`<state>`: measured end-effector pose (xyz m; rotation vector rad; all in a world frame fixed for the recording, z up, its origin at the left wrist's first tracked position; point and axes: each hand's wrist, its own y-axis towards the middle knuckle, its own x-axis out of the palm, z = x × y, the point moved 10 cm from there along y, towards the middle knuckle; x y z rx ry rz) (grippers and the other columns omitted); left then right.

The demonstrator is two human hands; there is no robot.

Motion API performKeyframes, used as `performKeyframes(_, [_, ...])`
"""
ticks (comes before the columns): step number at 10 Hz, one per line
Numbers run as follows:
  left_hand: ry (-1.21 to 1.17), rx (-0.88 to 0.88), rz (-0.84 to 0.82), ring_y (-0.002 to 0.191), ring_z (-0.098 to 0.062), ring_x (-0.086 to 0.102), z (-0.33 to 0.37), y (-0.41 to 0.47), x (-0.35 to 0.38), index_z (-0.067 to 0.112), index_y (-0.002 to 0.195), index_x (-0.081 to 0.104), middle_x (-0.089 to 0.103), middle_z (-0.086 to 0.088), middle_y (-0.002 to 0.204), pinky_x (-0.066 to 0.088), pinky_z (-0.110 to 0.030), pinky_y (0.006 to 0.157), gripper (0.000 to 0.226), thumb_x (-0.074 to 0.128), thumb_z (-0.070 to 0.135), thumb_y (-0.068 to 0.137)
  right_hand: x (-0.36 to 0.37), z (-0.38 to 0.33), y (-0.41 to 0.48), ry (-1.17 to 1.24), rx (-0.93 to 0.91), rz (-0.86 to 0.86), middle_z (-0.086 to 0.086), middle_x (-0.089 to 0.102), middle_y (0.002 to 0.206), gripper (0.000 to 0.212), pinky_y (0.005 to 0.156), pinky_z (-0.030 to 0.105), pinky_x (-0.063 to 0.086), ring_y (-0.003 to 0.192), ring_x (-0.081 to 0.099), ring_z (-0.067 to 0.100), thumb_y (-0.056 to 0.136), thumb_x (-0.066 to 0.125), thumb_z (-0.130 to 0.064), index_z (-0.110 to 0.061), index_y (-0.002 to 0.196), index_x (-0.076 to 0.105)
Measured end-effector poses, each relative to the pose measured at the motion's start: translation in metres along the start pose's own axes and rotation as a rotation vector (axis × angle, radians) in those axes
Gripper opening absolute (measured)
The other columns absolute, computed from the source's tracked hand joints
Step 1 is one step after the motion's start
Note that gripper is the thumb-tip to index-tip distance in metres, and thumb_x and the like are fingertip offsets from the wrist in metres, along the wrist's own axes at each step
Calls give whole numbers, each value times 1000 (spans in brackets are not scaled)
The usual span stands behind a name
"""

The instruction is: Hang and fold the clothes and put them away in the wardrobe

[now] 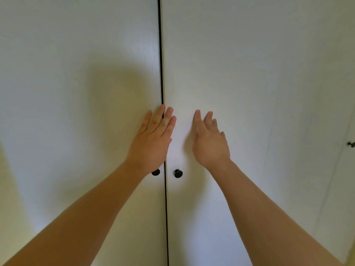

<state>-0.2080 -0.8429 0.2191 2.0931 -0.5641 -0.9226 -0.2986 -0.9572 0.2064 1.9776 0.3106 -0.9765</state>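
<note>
My forearms: both bare, coming up from the bottom corners, angled in toward the middle.
My left hand [153,139]: flat, fingers straight and together, nothing held. Palm toward the wardrobe; looks pressed on it, can't be sure of full contact.
Left fingertips [162,108]: lie across the dark gap, so this hand spans both doors.
My right hand [210,143]: spread, fingers loosely bent, nothing held. Only on the right door; fingertips seem to touch, palm looks lifted off a bit, can't tell for sure.
Between my hands: bare strip of right door, hands near but apart.
Left knob [156,172]: dark, round, just below my left wrist, part hidden by it.
Right knob [178,173]: dark, round, below and between my hands, closer to the left wrist than the right. Neither hand on it.
Gap [160,54]: thin dark line top to bottom, runs under my left fingers, then on between the 2 knobs.
Left door [67,73]: white, shut, carries a soft shadow up-left of my left hand.
Right door [259,64]: white, shut, flush w/ the left one.
Wardrobe: fills the whole view ahead of my palms; both doors closed.
Far right knob [351,144]: small dark one at the pic edge, well off from my right hand, on another panel.
Clothes: none in sight.
</note>
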Motion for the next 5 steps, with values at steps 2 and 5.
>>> performKeyframes(2, [126, -81, -159, 153, -32, -23, -5, 6, 31, 5, 158, -7, -16, -16, 167, -16, -52, 122, 77, 41, 30, 103, 6, -2, 17, -71, -20, -78, 13, -9, 169, 73, 124, 50, 13, 156, 1, 32, 102, 33, -10, -26, 161, -8])
performKeyframes(5, [83, -128, -285, 152, -31, -26, 0, 5, 29, 6, 160, -11, -24, -14, 165, -12, -53, 123, 74, 30, 36, 105, -19, 6, 19, 240, -80, -117, 3, 14, 169, 61, 122, 33, 20, 154, 19, 23, 106, 41, -22, -28, 162, 16])
